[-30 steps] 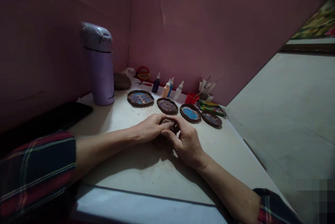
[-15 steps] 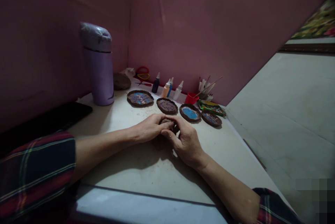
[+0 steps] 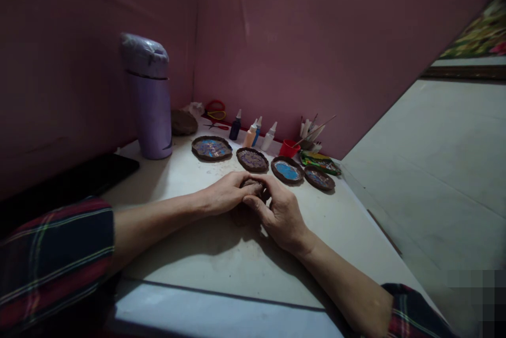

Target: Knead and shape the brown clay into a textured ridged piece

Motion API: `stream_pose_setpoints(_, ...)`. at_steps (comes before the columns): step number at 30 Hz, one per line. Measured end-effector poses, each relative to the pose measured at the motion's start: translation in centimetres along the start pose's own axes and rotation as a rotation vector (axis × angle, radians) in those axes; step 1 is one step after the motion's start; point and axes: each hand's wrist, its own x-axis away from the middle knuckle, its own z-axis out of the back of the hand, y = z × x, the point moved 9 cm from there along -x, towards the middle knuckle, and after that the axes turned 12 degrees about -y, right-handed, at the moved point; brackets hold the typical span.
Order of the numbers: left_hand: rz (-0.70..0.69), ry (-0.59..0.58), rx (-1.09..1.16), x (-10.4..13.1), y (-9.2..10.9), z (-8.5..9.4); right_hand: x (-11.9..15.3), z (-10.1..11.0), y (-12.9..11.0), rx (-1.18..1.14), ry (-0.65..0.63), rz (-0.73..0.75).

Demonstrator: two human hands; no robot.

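Gripping clay btwn L hand & R hand, closed round both sides | held low over table, can't tell if touching | just short of 4 painted dishes in row, w/ bottles & red cup behind | well apart from flask, upright far L, beside brown lump

On my remote feed, the brown lump looks like rough, matt clay. I see a glossy blue centre in one dish, smooth plastic on the white bottle, woven cloth in the left sleeve, and a smooth tumbler, perhaps coated metal; dim light hides which.
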Motion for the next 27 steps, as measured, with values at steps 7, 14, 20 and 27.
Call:
stream_pose_setpoints(7,0.004,-0.005,0.019,-0.03,-0.23,-0.09,0.01,0.05,-0.08,-0.001,0.007,0.010)
stream_pose_setpoints(14,-0.009,0.011,0.021,0.06,-0.01,0.06,-0.01,0.13,-0.14,0.002,0.006,0.010)
stream_pose_setpoints(20,0.008,0.006,0.013,0.05,-0.04,0.00,-0.02,0.17,-0.22,0.013,0.012,0.015)
stream_pose_setpoints(27,0.005,0.002,-0.009,0.02,0.12,-0.02,0.01,0.04,-0.14,0.002,-0.004,0.010)
